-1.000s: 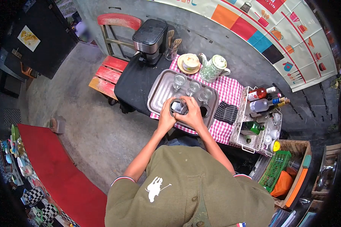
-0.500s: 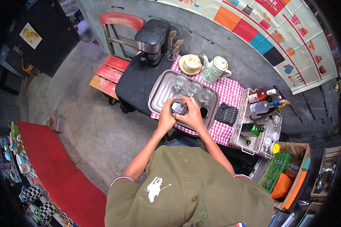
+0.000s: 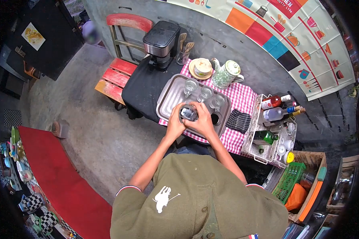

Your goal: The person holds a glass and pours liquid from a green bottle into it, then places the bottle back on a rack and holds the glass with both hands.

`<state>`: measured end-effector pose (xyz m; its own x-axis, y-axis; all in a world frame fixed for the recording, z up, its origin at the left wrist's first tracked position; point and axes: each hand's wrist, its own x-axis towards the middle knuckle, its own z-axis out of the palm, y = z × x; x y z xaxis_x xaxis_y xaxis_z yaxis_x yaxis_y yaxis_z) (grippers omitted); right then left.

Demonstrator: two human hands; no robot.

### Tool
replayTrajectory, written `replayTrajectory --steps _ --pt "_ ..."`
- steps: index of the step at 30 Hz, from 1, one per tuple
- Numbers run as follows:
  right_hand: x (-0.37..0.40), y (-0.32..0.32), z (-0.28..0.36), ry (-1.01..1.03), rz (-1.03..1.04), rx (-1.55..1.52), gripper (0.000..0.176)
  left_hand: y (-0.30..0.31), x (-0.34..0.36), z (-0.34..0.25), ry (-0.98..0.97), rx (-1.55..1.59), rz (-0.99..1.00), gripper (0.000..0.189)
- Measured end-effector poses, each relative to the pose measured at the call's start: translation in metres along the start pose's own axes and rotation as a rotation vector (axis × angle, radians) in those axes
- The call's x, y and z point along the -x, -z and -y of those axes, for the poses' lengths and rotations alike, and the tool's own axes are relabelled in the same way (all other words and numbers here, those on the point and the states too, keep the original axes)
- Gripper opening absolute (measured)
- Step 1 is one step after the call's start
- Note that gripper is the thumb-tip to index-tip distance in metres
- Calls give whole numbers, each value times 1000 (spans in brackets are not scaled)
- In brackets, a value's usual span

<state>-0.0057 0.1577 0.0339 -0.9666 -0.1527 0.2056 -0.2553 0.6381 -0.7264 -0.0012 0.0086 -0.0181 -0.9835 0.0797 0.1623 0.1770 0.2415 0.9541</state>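
A red chair (image 3: 119, 59) stands against the left end of the desk (image 3: 141, 89). At the desk's far left corner sits a coffee machine (image 3: 160, 42), with a cup of utensils (image 3: 182, 53) just beside it on the right.

A metal tray (image 3: 169, 97) lies along the middle of the desk, reaching to its near edge. The left hand (image 3: 174, 125) and the right hand (image 3: 203, 122) meet over the near edge of the tray. Both are closed around a glass (image 3: 188, 112), the left gripping its left side and the right wrapped over its right side and rim. The glass is held mouth up just above the tray floor; whether it touches the tray cannot be told.

Behind it, three glasses (image 3: 205, 93) stand in a row along the far side of the tray, and a dark cup (image 3: 215, 118) sits in the tray's near right corner, just beside the right hand.

Past the tray, at the far edge, a bowl on a saucer (image 3: 202, 67) stands next to a patterned teapot (image 3: 224, 74). A dark cloth (image 3: 238, 120) lies on the checked cover right of the tray. At the right end a wire rack (image 3: 253, 131) holds bottles (image 3: 273, 99) and small cups.
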Motion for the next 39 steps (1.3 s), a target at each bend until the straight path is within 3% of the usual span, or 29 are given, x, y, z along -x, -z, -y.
replayTrajectory --steps 39 --pt "2 2 -1 -52 37 -48 65 -3 4 1 -18 -6 -12 74"
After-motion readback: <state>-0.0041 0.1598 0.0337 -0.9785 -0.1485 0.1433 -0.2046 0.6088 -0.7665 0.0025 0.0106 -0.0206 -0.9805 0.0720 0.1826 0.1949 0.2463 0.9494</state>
